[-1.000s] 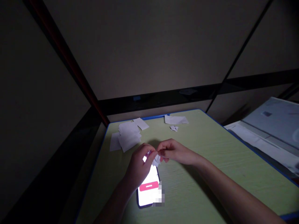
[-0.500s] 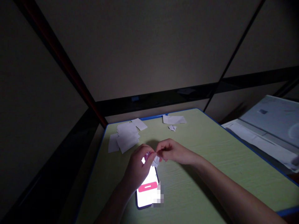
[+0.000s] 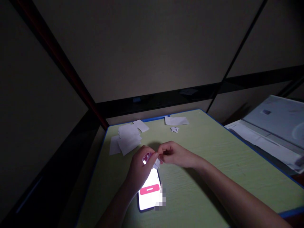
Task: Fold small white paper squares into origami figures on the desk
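Note:
Between my two hands is a small piece of folded white paper, partly covered by my fingers. My left hand pinches it from the left, thumb against the bent fingers. From the right, my right hand closes its thumb and fingertips on the paper's upper edge, touching the left fingertips. Below them a phone lies flat on the table, its bright screen showing a pink button. My left hand covers the phone's upper part.
Overlapping white paper sheets lie at the table's far left. Near the back edge are another flat paper and a small folded paper piece. A pale open box stands to the right; a wall panel rises behind.
Both hands stay over the phone with the folded paper, their fingers shifting only slightly. My left thumb has moved up a little along the paper. The whole view has shifted marginally.

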`<action>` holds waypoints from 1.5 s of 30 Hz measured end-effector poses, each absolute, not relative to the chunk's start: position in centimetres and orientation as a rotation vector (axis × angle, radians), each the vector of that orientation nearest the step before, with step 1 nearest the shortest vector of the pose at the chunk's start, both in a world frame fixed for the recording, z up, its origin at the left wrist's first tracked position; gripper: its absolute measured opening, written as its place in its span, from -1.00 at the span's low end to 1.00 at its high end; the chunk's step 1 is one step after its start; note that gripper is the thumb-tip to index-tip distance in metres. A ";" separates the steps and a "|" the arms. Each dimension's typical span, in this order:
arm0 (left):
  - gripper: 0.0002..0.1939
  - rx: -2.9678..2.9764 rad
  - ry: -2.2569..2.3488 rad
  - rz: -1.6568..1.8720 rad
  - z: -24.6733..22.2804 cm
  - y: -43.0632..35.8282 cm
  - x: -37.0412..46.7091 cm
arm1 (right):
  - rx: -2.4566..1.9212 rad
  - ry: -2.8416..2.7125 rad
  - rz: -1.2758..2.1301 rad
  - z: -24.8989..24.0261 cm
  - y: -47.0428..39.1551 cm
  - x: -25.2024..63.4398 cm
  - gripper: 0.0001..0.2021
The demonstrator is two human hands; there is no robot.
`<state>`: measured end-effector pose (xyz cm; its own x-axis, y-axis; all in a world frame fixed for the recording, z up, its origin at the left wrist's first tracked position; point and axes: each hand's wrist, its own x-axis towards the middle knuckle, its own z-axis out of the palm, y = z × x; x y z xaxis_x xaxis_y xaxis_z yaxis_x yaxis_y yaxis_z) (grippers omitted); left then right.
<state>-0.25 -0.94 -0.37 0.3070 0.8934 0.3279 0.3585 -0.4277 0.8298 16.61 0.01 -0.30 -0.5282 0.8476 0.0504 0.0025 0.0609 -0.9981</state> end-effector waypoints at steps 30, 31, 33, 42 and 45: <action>-0.84 2.678 0.980 0.850 0.7 -1.1 -1.6 | -0.975 -1.738 1.451 -0.5 0.3 17.0 -0.93; -0.83 2.680 0.973 0.853 0.7 -1.1 -1.6 | -0.978 -1.732 1.457 -0.5 0.3 17.1 -0.93; -0.83 2.674 0.975 0.864 0.7 -1.1 -1.6 | -0.974 -1.726 1.470 -0.6 0.4 17.1 -0.93; -0.89 2.612 0.979 0.906 0.6 -1.1 -1.5 | -0.979 -1.736 1.481 -0.6 0.4 17.1 -0.95; -0.89 2.550 0.998 0.903 0.5 -1.1 -1.3 | -0.991 -1.750 1.462 -0.5 0.2 17.1 -0.96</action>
